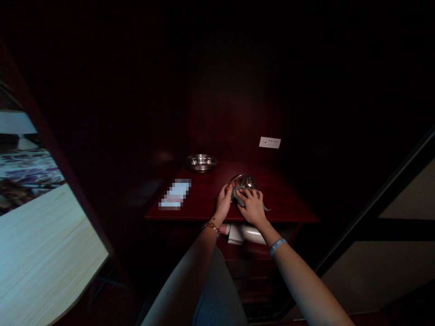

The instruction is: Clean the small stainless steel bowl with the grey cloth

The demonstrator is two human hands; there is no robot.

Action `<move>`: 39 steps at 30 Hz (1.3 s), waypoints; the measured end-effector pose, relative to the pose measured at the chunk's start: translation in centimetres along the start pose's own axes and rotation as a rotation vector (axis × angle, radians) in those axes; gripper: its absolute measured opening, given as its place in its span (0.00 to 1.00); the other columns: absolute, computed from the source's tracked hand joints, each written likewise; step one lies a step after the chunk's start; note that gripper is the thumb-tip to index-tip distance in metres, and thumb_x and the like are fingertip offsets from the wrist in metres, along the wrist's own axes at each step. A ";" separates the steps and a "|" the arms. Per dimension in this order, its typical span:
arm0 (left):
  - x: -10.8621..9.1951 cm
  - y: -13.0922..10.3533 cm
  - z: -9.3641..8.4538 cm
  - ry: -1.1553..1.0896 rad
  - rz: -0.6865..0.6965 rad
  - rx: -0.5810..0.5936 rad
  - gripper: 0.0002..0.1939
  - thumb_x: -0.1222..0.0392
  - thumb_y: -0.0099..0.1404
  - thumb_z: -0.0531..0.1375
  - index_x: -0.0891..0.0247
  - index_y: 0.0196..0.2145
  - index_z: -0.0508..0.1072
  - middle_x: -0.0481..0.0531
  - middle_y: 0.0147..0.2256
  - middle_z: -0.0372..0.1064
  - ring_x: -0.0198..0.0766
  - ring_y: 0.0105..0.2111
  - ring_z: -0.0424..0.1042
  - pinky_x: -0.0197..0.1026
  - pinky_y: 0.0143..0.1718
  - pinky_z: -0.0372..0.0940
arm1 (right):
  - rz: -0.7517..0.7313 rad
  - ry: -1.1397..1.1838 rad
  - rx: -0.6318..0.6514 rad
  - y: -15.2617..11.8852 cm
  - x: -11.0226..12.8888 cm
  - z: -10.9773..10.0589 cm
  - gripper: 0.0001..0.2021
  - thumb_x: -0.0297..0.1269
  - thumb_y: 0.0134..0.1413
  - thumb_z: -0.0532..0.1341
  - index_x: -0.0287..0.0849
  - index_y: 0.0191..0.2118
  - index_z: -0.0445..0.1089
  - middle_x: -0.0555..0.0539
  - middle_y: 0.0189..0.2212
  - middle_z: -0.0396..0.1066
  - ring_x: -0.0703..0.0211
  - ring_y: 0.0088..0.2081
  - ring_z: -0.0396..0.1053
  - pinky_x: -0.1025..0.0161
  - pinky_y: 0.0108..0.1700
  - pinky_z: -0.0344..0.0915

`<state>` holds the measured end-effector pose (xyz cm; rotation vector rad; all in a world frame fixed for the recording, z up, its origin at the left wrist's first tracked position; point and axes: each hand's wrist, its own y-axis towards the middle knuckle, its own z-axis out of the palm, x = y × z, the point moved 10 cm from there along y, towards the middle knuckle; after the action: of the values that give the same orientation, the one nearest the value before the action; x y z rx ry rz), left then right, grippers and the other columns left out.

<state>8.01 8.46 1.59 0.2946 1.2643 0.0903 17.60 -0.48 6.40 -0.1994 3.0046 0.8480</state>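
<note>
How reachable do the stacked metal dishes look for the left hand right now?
Probably yes: nothing visible stands between the left hand and the stacked dishes on the red shelf, though it would likely have to let go of the held dish first.

Straight in front of the bowl (250, 182), it's jammed: left hand (223, 201), right hand (251, 206) and cloth (241, 201) fill the approach! Left of the bowl there's a lane of bare shelf (204, 194), pinched by the stack (201, 163) at the bowl's rear left and the blurred patch (175, 194) farther left. Behind the bowl, a short strip, then the wall (231, 122) blocks any reach. Right of the bowl, a hand could slip through over open wood.
</note>
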 end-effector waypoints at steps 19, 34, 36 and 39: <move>-1.7 -0.3 0.0 0.110 0.119 -0.027 0.22 0.41 0.64 0.55 0.62 0.44 0.73 0.56 0.43 0.74 0.41 0.43 0.73 0.40 0.47 0.66 | 0.025 -0.003 0.006 0.0 -0.3 0.1 0.23 0.43 0.61 0.55 0.53 0.61 0.61 0.47 0.59 0.62 0.47 0.55 0.54 0.48 0.58 0.45; -0.3 0.5 0.6 0.049 0.116 0.070 0.15 0.58 0.57 0.60 0.66 0.42 0.74 0.56 0.42 0.75 0.40 0.41 0.72 0.42 0.49 0.64 | -0.156 0.113 0.071 0.0 0.9 0.3 0.25 0.40 0.62 0.53 0.50 0.65 0.55 0.47 0.62 0.58 0.49 0.54 0.56 0.55 0.54 0.52; -0.2 0.5 0.6 0.061 0.108 0.062 0.14 0.57 0.58 0.60 0.66 0.39 0.74 0.55 0.39 0.75 0.39 0.39 0.72 0.41 0.47 0.64 | -0.157 0.115 0.057 0.0 1.0 0.2 0.25 0.40 0.62 0.52 0.49 0.65 0.56 0.47 0.62 0.58 0.49 0.54 0.56 0.55 0.55 0.51; -0.2 0.5 0.4 0.049 0.103 0.037 0.14 0.54 0.58 0.59 0.67 0.38 0.74 0.55 0.38 0.75 0.39 0.38 0.72 0.40 0.45 0.64 | -0.143 0.096 0.041 0.0 1.0 0.1 0.26 0.39 0.62 0.53 0.50 0.65 0.56 0.47 0.62 0.57 0.50 0.55 0.55 0.54 0.56 0.49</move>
<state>8.39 8.88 2.01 0.3915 1.3004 0.1630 16.63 -0.55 6.27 -0.4613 3.0462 0.7845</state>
